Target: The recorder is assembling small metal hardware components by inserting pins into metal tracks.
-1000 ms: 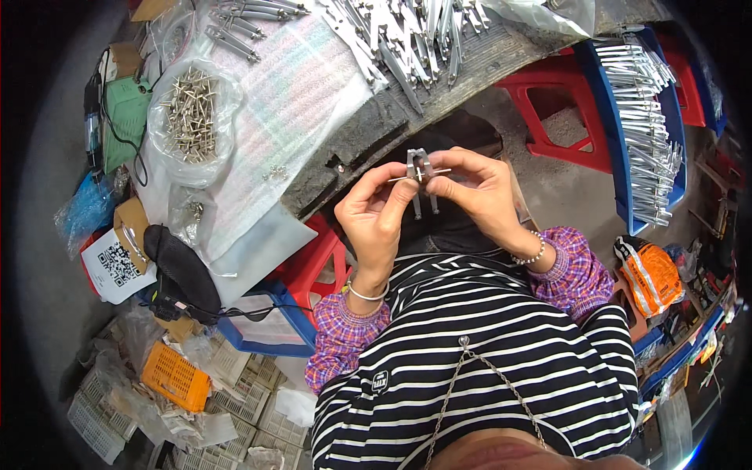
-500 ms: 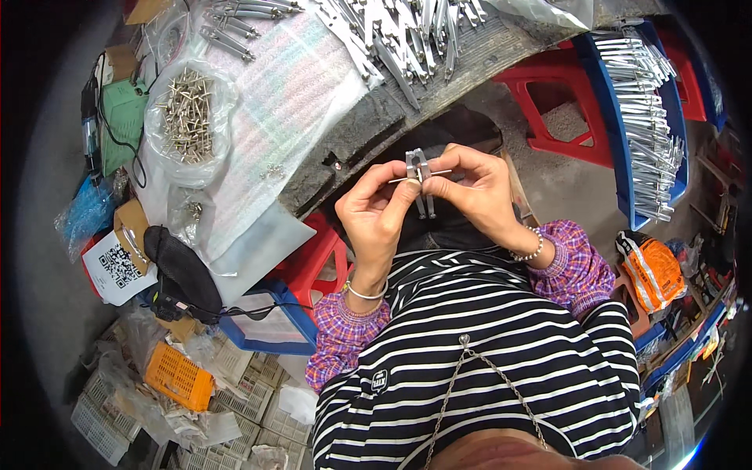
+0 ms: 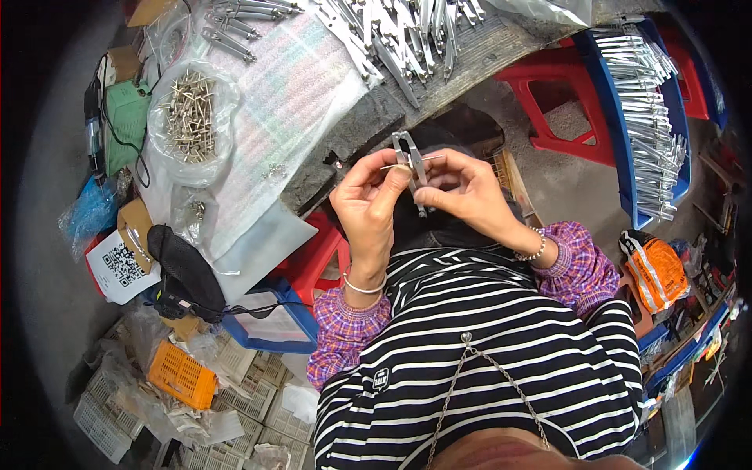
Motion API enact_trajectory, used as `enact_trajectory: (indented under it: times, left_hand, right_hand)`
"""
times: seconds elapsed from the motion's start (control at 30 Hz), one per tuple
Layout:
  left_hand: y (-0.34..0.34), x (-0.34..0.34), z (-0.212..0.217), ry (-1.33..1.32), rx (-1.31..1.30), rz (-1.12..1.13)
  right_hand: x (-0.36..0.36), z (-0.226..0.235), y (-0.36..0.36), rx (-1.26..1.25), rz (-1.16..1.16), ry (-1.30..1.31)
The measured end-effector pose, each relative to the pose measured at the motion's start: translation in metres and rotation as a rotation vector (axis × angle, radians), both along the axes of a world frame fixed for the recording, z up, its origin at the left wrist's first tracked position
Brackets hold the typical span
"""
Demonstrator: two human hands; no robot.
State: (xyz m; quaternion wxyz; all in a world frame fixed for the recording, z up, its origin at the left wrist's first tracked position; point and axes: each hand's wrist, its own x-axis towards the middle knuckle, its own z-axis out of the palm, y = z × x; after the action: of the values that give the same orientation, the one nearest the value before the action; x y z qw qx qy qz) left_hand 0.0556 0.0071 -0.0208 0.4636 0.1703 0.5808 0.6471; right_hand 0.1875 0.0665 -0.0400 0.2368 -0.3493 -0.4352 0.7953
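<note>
In front of my chest, both hands hold a silver two-armed metal part over my dark-clothed lap. Its arms are slightly spread at the far end, and a thin metal pin crosses it. My left hand pinches the left side, thumb and fingertips close to the pin. On the other side, my right hand grips the part with its thumb lower down along the arm and its forefinger near the pin. The fingertips hide much of the part's middle.
Loose silver metal parts lie piled on the workbench. To the left, a plastic bag holds rivet-like pins. A blue tray of similar parts rests on a red stool at right. An orange basket sits lower left.
The metal part has tilted, its far end shifting left and away from me. My right thumb has slid lower along it, and my left hand has moved slightly left.
</note>
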Motion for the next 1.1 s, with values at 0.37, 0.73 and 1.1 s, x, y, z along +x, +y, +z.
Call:
enact_trajectory:
  times: [0.37,0.73,1.1]
  left_hand:
    - [0.000,-0.002,0.002,0.019,-0.007,-0.039]
    - [-0.012,-0.005,0.017,-0.060,0.005,-0.196]
    - [-0.021,0.001,0.023,0.152,-0.041,-0.296]
  right_hand:
    - [0.003,-0.003,-0.001,-0.053,0.047,-0.007]
    - [0.013,0.003,0.016,0.460,0.159,-0.087]
    - [-0.002,0.035,0.048,0.522,-0.200,0.025]
